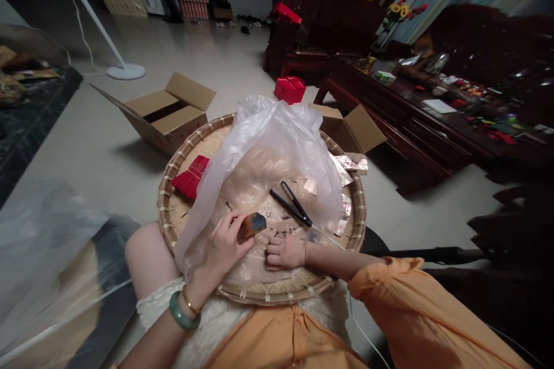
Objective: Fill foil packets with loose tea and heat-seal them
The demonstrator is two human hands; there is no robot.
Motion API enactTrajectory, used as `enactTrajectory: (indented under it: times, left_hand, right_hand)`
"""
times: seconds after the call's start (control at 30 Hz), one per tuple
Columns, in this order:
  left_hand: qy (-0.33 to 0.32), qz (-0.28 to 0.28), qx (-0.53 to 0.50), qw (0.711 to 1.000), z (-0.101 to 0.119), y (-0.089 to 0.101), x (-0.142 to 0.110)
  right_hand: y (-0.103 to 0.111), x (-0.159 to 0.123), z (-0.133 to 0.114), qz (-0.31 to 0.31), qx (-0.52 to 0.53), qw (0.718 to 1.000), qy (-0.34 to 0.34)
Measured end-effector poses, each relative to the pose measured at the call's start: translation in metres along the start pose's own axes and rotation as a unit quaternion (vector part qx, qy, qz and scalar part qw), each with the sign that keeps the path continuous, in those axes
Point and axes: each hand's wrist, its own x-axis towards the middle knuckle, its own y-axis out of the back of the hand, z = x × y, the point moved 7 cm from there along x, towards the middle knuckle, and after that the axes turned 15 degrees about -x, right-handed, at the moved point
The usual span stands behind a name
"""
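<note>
My left hand (227, 242) is closed round a small brown packet (246, 229) with a dark grey-blue end. Just to its right, my right hand (284, 252) rests low over a clear plastic bag (272, 153), fingers curled; whatever they grip is hidden. Thin dark bits (283, 230) lie scattered on the plastic near the fingertips. Beyond them sits a black hair straightener (294, 204), its arms apart and its white cord running right. Everything rests in a round woven bamboo tray (163, 202) across my lap.
A red folded bundle (190, 176) lies at the tray's left, with printed silvery packets (352, 162) at its right rim. Two open cardboard boxes, a left one (162, 112) and a right one (359, 130), stand beyond. A dark wooden table (389, 121) stands to the right.
</note>
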Motion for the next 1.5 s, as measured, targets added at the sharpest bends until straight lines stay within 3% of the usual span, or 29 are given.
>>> enactTrajectory:
  times: [0.13,0.2,0.23,0.33,0.43,0.57,0.6,0.67,0.77,0.97,1.07,1.17,1.23,1.3,1.33,1.43,1.5]
  left_hand:
    - [-0.003,0.002,-0.016,1.0,0.003,0.003,0.001]
    - [-0.006,-0.001,-0.022,1.0,0.007,0.005,0.002]
    - [-0.006,-0.002,-0.026,1.0,0.008,0.006,0.002]
    - [-0.001,-0.004,-0.031,0.999,0.012,0.006,0.003]
    - [0.017,-0.009,-0.029,0.999,0.014,0.001,0.006]
    - [0.033,-0.008,-0.02,0.999,0.02,-0.009,0.011]
    - [0.036,-0.005,-0.017,0.999,0.022,-0.01,0.013]
    - [0.046,0.001,-0.013,0.999,0.025,-0.012,0.016]
    - [0.057,0.01,-0.009,0.998,0.027,-0.012,0.018]
    - [0.058,0.015,0.002,0.998,0.024,-0.015,0.017]
    - [0.055,0.021,-0.004,0.998,0.023,-0.016,0.017]
    - [0.049,0.028,-0.009,0.998,0.024,-0.014,0.017]
    - [0.059,0.022,-0.013,0.998,0.023,-0.012,0.018]
    - [0.071,0.017,-0.021,0.997,0.02,-0.008,0.018]
    - [0.075,0.017,-0.029,0.997,0.018,-0.005,0.018]
    - [0.087,0.026,-0.057,0.994,0.009,0.004,0.015]
    - [0.1,0.035,-0.075,0.992,0.001,0.011,0.012]
  right_hand:
    - [0.005,-0.001,0.005,-0.019,0.042,0.998,-0.04]
    - [0.012,0.0,0.02,-0.008,0.146,0.981,-0.126]
    - [0.016,-0.001,0.034,0.018,0.222,0.953,-0.205]
    - [0.027,-0.009,0.075,0.122,0.377,0.804,-0.443]
    - [0.048,-0.003,0.099,0.211,0.453,0.672,-0.547]
    - [0.072,0.008,0.113,0.385,0.621,0.367,-0.576]
    - [0.078,0.011,0.115,0.41,0.63,0.326,-0.573]
    - [0.088,0.015,0.116,0.437,0.633,0.289,-0.57]
    - [0.094,0.017,0.116,0.453,0.628,0.303,-0.555]
    - [0.092,0.017,0.109,0.435,0.604,0.398,-0.537]
    - [0.097,0.023,0.102,0.393,0.62,0.447,-0.511]
    - [0.11,0.034,0.098,0.324,0.659,0.521,-0.435]
    - [0.112,0.027,0.101,0.288,0.658,0.552,-0.424]
    - [0.102,0.007,0.105,0.229,0.624,0.58,-0.472]
    - [0.094,-0.006,0.106,0.176,0.588,0.608,-0.503]
    - [0.065,-0.043,0.091,-0.027,0.407,0.734,-0.543]
    - [0.049,-0.059,0.071,-0.121,0.294,0.785,-0.531]
